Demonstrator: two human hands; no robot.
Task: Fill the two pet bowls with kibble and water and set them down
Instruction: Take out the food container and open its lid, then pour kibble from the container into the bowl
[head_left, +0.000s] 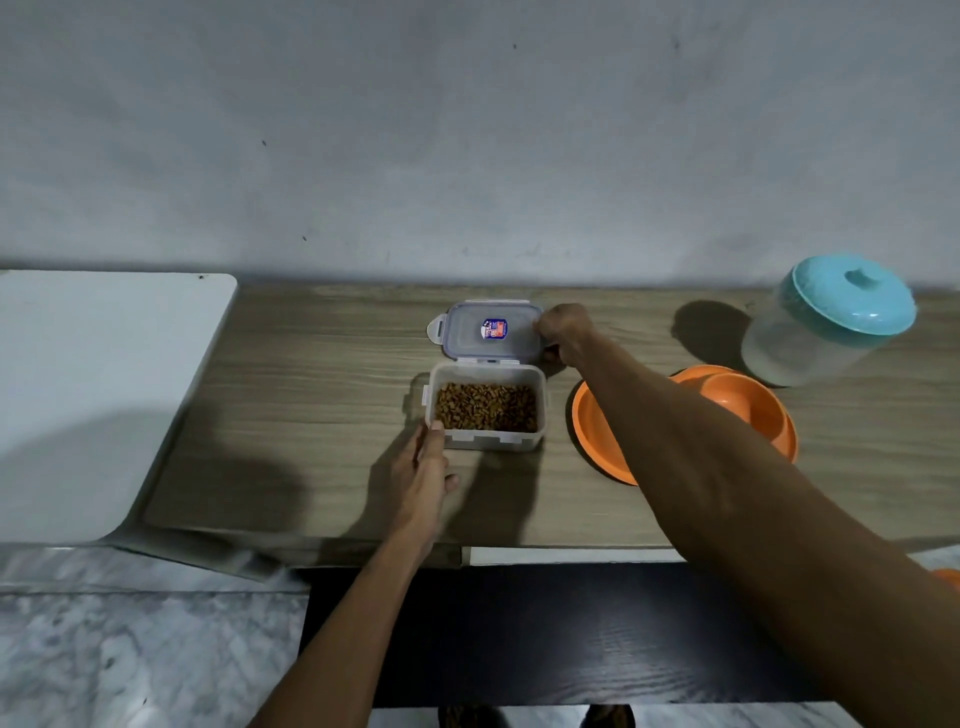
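Sitting uncovered, the clear container (485, 410) holds brown kibble (487, 406).

**Dim indoor light, wide-angle head view**

Illumination is low and cool, arriving from above and behind the viewer: soft-edged shadows fall forward across the wooden counter (322, 405) and onto the white board (104, 395). The jug (826, 322) casts a shadow to its left. Focus is soft throughout, with smeared texture. Barrel distortion bends the counter edge and tilts the jug near the frame's right margin. No glare appears.
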